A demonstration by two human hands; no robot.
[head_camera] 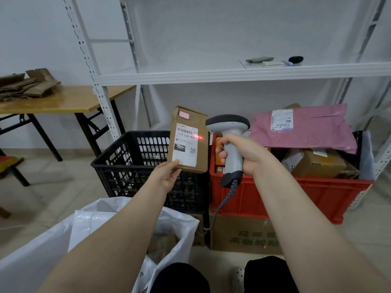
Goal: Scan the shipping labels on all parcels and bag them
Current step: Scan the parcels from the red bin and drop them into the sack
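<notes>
1. Centre frame: our left hand (167,176) pinches a box (202,142) upright by its bottom edge, label (186,144) towards us.
2. Just right, our right hand (243,153) grips a scanner (228,123); a red line glows on the label.
3. Lower left: an open white bag (101,216).

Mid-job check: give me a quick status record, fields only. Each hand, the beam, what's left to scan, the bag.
left hand: holds box by its lower corner, label toward the camera
right hand: grips scanner, aimed at the box
beam: red line at the label's right edge, just below the barcode
left to scan: pink mailer and boxes in red crate
bag: white, open, under the left arm
</notes>
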